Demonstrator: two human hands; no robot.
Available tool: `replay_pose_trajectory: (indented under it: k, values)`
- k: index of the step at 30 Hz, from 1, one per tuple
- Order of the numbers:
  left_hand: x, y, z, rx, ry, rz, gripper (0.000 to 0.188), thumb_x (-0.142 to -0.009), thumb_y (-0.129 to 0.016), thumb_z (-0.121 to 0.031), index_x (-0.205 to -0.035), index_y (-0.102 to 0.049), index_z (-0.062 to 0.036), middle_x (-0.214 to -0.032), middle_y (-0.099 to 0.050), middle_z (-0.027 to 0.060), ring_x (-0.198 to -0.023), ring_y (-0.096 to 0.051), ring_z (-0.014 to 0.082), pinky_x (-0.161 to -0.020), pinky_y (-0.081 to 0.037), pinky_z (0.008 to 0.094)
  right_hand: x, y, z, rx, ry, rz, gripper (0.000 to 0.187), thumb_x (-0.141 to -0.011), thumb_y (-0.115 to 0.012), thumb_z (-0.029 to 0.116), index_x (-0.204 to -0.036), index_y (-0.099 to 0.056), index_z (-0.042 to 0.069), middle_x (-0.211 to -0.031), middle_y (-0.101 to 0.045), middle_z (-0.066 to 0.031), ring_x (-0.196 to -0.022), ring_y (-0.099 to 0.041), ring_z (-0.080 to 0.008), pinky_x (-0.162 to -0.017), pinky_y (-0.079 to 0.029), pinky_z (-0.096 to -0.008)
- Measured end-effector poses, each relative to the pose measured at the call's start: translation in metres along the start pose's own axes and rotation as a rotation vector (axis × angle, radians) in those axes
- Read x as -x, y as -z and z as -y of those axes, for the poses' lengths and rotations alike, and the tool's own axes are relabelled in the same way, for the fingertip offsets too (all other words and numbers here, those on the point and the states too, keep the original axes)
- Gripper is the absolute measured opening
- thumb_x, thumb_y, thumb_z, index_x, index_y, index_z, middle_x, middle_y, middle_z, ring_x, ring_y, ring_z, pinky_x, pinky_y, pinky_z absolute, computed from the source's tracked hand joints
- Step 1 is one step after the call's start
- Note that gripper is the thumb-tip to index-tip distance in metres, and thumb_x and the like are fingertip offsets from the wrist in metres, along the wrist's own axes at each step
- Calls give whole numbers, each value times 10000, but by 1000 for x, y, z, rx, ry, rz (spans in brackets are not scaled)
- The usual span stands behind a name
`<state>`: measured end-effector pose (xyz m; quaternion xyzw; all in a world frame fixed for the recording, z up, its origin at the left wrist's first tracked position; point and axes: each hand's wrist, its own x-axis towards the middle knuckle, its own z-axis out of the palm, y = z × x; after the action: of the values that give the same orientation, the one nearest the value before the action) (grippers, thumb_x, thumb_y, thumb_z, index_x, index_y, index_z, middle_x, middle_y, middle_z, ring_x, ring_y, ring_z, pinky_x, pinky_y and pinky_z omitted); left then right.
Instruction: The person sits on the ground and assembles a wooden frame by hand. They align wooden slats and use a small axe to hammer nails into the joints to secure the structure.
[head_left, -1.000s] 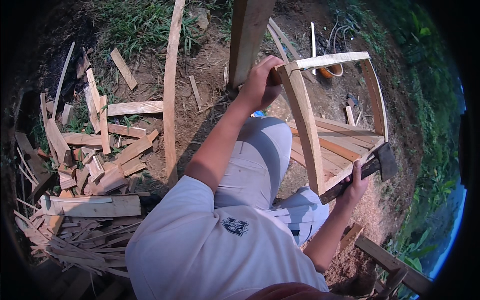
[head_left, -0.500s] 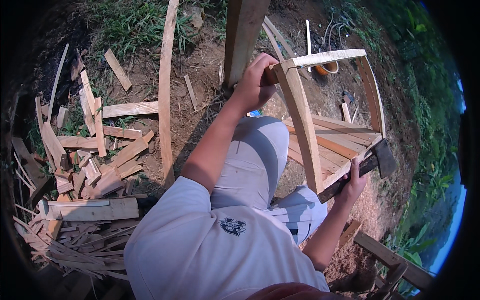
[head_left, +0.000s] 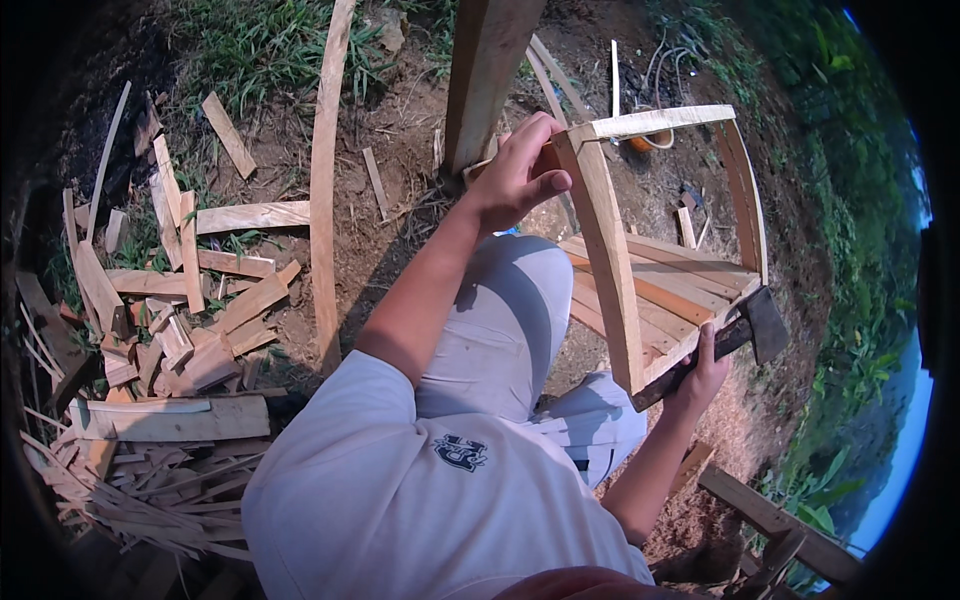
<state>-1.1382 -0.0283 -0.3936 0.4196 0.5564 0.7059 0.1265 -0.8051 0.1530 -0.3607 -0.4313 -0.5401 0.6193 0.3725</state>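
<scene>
A pale slatted wooden frame [head_left: 612,255] with curved side pieces and a top bar stands tilted in front of me, beside my bent knee. At its upper left corner, my left hand [head_left: 518,178] has its fingers hooked over the wood, the thumb lifted off to the side. My right hand [head_left: 702,375] is closed around the dark handle of a hatchet [head_left: 768,325], held against the frame's lower near edge. Its thumb lies up along that edge. The hatchet's dark metal head points away to the right. My palm hides part of the handle.
Offcuts of wood [head_left: 215,360] and thin strips [head_left: 150,490] lie heaped on the left. A long curved board [head_left: 325,190] and a thick post [head_left: 485,80] stand beyond. An orange container [head_left: 650,142] sits behind the frame. At lower right is a beam [head_left: 775,520] over sawdust.
My left thumb has lifted from the frame's corner and the hand has opened slightly. The frame has shifted a little; my right hand keeps its hold on the hatchet.
</scene>
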Motion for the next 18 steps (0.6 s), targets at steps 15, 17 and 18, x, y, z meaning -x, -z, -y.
replay_pose_trajectory:
  k: [15, 17, 18]
  values:
    - [-7, -1, -14, -137, 92, -102, 758, -774, -819, -658, -1110, -618, -9, -952, -644, 52, -871, -625, 130, -778, -516, 304, 2, 0, -1, -29, -26, -9, 264, -1005, -773, 216, -1106, -592, 52, -814, -544, 27, -582, -497, -52, -482, -407, -212]
    - [-7, 2, -14, -178, 114, -78, 732, -789, -804, -620, -1132, -604, -5, -940, -653, 43, -862, -619, 114, -757, -509, 292, 3, -1, 0, -51, -23, 23, 252, -1011, -764, 207, -1115, -594, 52, -815, -544, 27, -583, -498, -51, -484, -405, -210]
    - [-7, 2, -15, -191, 121, -76, 727, -785, -801, -618, -1120, -606, -3, -922, -653, 40, -846, -618, 110, -745, -507, 292, 3, -1, -1, -46, -19, 7, 245, -1013, -760, 202, -1116, -595, 52, -815, -545, 27, -585, -498, -50, -484, -404, -210]
